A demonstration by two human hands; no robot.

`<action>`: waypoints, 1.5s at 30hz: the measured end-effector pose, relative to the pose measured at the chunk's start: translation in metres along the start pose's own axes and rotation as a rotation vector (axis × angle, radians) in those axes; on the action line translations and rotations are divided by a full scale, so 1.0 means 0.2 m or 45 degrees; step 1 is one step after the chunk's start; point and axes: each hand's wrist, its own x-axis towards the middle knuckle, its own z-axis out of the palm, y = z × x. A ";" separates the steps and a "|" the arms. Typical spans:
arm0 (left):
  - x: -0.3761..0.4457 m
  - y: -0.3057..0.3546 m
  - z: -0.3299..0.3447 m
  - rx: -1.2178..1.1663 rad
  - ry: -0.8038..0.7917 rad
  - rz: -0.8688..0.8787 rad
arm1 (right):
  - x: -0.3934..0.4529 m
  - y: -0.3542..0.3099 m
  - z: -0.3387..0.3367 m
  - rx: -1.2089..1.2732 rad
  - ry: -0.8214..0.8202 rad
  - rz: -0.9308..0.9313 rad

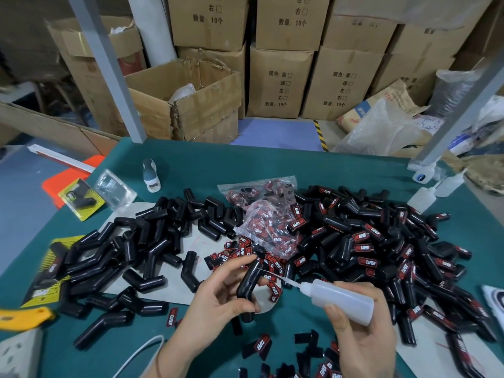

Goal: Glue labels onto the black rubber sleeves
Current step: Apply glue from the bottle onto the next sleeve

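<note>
Left hand (221, 298) grasping one black rubber sleeve (249, 282), a glossy bent tube held near upright above the teal surface (272, 165), fingers curled round its lower half. Right hand (354, 331) clenched round a translucent soft-plastic glue bottle (341, 298), whose thin nozzle points left and meets the sleeve's upper part. Loose red-and-black "TAPER" labels (261, 257) lie scattered just behind the sleeve, spilling from a crinkled clear bag (267, 214). Unlabelled sleeves (152, 241) are heaped to the left over a pale sheet; labelled sleeves (381, 241) are heaped to the right, reaching near the surface's right edge. Bare teal cloth remains along the far edge and in a narrow strip beneath the hands. Corrugated cardboard boxes (281, 83) stand stacked beyond the surface
</note>
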 end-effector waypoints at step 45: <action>0.00 -0.03 -0.03 0.077 0.037 -0.013 | -0.01 -0.01 -0.01 -0.031 -0.043 -0.014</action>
